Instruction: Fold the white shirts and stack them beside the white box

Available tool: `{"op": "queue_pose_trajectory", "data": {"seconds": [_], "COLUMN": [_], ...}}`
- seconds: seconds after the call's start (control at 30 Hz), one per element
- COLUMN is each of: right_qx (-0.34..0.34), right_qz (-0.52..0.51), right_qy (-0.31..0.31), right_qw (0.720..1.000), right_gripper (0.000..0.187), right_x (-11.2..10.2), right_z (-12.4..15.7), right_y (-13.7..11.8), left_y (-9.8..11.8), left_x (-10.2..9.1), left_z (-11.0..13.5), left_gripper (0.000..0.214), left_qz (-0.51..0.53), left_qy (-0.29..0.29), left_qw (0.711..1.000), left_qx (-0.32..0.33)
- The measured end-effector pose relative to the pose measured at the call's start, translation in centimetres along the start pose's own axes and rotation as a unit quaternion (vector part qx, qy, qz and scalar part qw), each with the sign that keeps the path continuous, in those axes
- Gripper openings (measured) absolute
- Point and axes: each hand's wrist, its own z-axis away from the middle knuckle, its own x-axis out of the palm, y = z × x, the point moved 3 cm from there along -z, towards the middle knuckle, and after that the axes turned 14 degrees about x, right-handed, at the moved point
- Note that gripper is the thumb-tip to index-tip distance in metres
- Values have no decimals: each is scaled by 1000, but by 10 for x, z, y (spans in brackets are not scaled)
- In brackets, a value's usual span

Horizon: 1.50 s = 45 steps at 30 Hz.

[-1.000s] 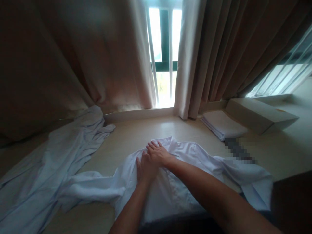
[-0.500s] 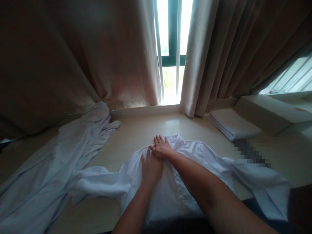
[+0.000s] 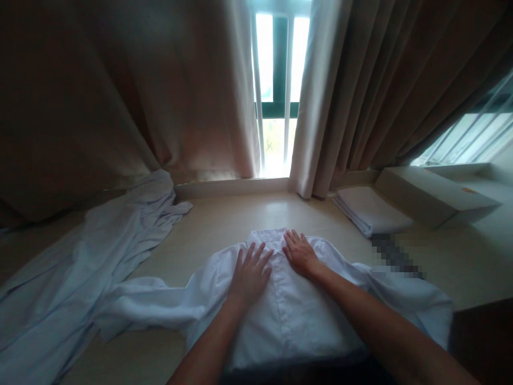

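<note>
A white shirt (image 3: 264,321) lies spread on the table, collar away from me, its button strip running down the middle and its sleeves out to both sides. My left hand (image 3: 250,272) lies flat on the left of the chest below the collar, fingers spread. On the right side of the collar rests my right hand (image 3: 298,252), palm down, fingers stretched out. Neither hand grips the cloth. The shirt's lower edge disappears in shadow near my body.
Crumpled white garments (image 3: 92,267) are heaped along the left. At the back right, a folded white stack (image 3: 372,208) lies beside a pale box (image 3: 436,195). A blurred-out dark object (image 3: 396,256) is in front of the stack. Curtains (image 3: 192,96) hang behind the pale tabletop (image 3: 240,214).
My right hand has moved right, from over the left hand near the collar to the collar's right side. The hands are now apart, and the left fingers are spread. The view has tilted slightly.
</note>
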Motion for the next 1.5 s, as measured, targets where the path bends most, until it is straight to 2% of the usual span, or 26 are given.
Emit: {"op": "queue_pose_trajectory", "data": {"seconds": [0.13, 0.3, 0.47, 0.57, 0.7, 0.8, 0.9, 1.0, 1.13, 1.27, 1.33, 1.43, 1.5], "right_qx": [42, 56, 57, 63, 65, 73, 79, 81, 83, 63, 39, -18, -44], "right_qz": [6, 1, -4, -12, -27, -22, -17, -12, -9, 4, 17, 19, 13], "right_qy": [-47, -57, -35, -24, -15, -27, -35, -42, -53, -85, -72, -40, -60], "right_qw": [998, 997, 998, 998, 997, 997, 996, 996, 995, 994, 996, 999, 997], "right_gripper": [62, 65, 63, 64, 68, 67, 67, 69, 70, 72, 69, 68, 70], "right_x": [10, 9, 2, -1, -2, -2, -1, 1, 5, 1, -5, -9, -1], "right_z": [-5, -7, -2, 0, -1, -2, -3, -4, -7, -17, -23, -31, -33], "right_y": [2, -4, -6, -7, -6, -6, -7, -7, -6, -6, -10, -26, -38], "left_y": [-1, -4, -5, -16, -41, -57, -64, -64, -60, -60, -59, -59, -59], "left_x": [7, 11, 14, 17, 14, 19, 33, 42, 43, 41, 40, 39, 39], "left_z": [-4, -5, -1, -8, -35, -49, -45, -36, -34, -35, -35, -34, -33], "left_gripper": [49, 50, 56, 61, 68, 69, 69, 68, 68, 70, 71, 71, 72], "left_qz": [30, 19, 7, 7, -18, -24, -10, -17, -16, -16, -19, -30, -33], "left_qy": [-43, -33, -20, -27, -18, -61, -99, -72, -54, -54, -50, -35, -29], "left_qw": [999, 999, 999, 998, 993, 988, 982, 981, 981, 981, 982, 983, 984], "left_qx": [-1, -20, -36, -62, -114, -143, -161, -181, -187, -188, -182, -175, -172]}}
